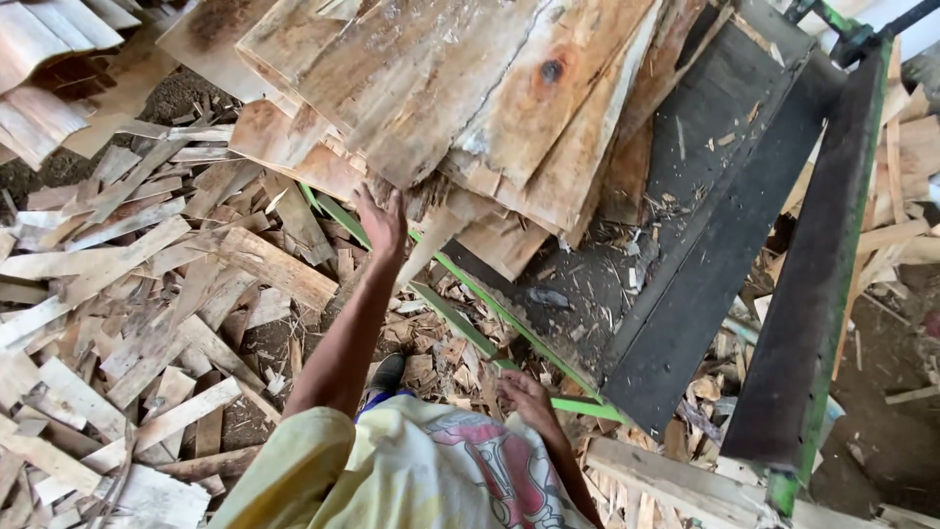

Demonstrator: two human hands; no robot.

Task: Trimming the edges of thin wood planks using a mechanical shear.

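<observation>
Under the veneer stack (460,88), left hand (382,223) outstretched, fingers apart, right hand (526,395) low, fingers loosely together.

A dark machine bed (715,245) carries stacked veneer sheets (470,88), with sawdust, perhaps, beneath.
</observation>
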